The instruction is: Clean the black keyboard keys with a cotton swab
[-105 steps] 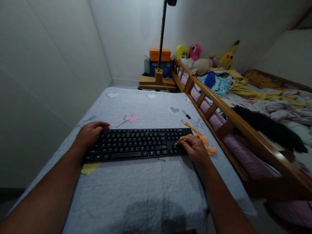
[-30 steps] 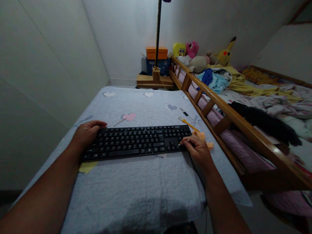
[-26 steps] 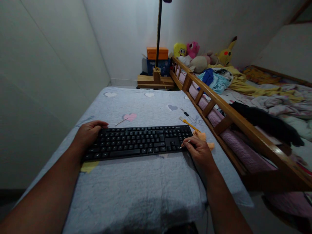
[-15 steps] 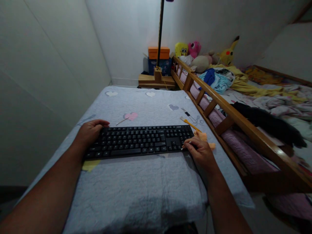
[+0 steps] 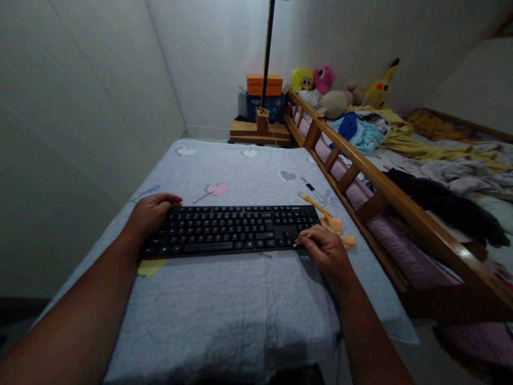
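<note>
A black keyboard (image 5: 224,231) lies flat on the cloth-covered table. My left hand (image 5: 153,215) is closed around its left end, the thumb along the back corner. Between the fingertips of my right hand (image 5: 327,249) is a thin cotton swab (image 5: 297,244). Its white tip is at the front edge of the keys near the number pad; whether it touches is too small to tell. A second cotton swab (image 5: 202,197) rests behind the keyboard. An orange cloth (image 5: 333,224) lies beside my right hand, partly hidden by it.
Behind the cloth lies a yellow-handled brush (image 5: 316,205), with a thin wire-like tool with a black band (image 5: 310,187) farther back. A wooden bed rail (image 5: 356,159) runs along the right side. Boxes (image 5: 264,85) and a dark pole (image 5: 267,53) stand beyond the far edge.
My right hand has shifted slightly left along the keyboard's front edge with the cotton swab. My left hand stays on the left end. The whole view has moved a little.
</note>
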The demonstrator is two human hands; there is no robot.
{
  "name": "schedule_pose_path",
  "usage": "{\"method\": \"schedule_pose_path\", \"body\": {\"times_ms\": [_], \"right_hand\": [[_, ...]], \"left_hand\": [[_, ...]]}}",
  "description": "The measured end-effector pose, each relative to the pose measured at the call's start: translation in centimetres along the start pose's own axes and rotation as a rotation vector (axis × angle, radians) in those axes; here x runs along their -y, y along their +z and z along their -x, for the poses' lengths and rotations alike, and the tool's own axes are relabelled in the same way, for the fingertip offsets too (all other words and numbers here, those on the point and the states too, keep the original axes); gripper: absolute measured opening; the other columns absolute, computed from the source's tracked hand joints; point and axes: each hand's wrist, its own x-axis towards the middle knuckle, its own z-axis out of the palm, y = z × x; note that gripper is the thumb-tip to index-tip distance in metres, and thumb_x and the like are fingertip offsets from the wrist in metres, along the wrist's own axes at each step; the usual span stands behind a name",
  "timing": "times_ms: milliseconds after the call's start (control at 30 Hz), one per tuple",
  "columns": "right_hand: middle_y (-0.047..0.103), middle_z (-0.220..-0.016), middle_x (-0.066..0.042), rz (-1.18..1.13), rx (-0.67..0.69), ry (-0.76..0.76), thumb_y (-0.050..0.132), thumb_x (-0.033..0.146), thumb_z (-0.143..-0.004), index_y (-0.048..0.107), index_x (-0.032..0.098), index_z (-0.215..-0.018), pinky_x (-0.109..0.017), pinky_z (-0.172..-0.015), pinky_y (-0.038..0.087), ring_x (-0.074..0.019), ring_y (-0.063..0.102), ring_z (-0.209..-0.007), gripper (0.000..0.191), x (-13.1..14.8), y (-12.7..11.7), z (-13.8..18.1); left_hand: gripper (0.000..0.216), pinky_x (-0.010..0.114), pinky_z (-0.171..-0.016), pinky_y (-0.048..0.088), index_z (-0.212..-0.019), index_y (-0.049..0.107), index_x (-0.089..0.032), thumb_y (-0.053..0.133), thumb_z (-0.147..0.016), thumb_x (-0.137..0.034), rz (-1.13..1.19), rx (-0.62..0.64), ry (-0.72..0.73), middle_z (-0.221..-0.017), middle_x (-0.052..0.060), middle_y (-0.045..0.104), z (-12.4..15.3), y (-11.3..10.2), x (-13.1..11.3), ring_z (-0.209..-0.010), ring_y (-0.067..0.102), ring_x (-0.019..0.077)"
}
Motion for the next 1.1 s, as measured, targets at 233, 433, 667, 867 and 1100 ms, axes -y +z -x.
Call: {"method": "schedule_pose_path", "body": {"times_ms": [233,433,667,867,1100], "right_hand": [[0.073,-0.079,-0.004,-0.005,0.013,-0.03,0.059,0.018,-0.091,0.074,0.023,-0.081,-0.033,-0.074,0.05,-0.0197,0.067,-0.079,0.018,-0.03,0.29,-0.06],[0.074,-0.08,-0.003,0.012,-0.022,-0.067,0.059,0.017,-0.091,0.074,0.023,-0.084,-0.033,-0.073,0.05,-0.0199,0.067,-0.079,0.018,-0.18,0.51,-0.18],[0.075,-0.08,-0.004,0.02,-0.08,-0.081,0.062,0.019,-0.091,0.075,0.024,-0.085,-0.034,-0.072,0.052,-0.0207,0.068,-0.079,0.015,-0.36,0.76,-0.41],[0.074,-0.079,-0.003,0.03,-0.055,-0.088,0.06,0.017,-0.09,0.074,0.023,-0.083,-0.032,-0.072,0.051,-0.0197,0.067,-0.078,0.017,0.02,0.61,-0.39],[0.072,-0.076,-0.003,0.036,-0.041,-0.086,0.058,0.016,-0.09,0.073,0.022,-0.08,-0.031,-0.071,0.05,-0.0187,0.066,-0.076,0.018,0.18,0.66,-0.34]], "left_hand": [[0.046,0.036,-0.093,0.05,-0.1,0.076,-0.015,0.047,-0.067,-0.031,0.006,-0.001,0.013,-0.101,0.008,0.078,-0.01,0.11,0.05,-0.095,0.068,0.0254],[0.045,0.038,-0.096,0.05,-0.096,0.076,-0.018,0.047,-0.065,-0.031,0.004,-0.023,0.003,-0.098,0.005,0.079,-0.28,0.22,0.46,-0.096,0.068,0.0255],[0.045,0.038,-0.096,0.051,-0.097,0.076,-0.018,0.047,-0.065,-0.031,0.021,-0.015,-0.007,-0.101,0.006,0.078,-0.18,0.26,0.45,-0.095,0.069,0.0253],[0.045,0.039,-0.097,0.05,-0.096,0.076,-0.018,0.046,-0.065,-0.031,0.013,-0.02,0.0,-0.099,0.005,0.078,-0.23,0.3,0.34,-0.095,0.069,0.0258],[0.045,0.039,-0.096,0.05,-0.095,0.076,-0.018,0.047,-0.064,-0.031,0.017,-0.023,0.024,-0.098,0.006,0.079,-0.15,0.19,0.28,-0.095,0.069,0.0261]]}}
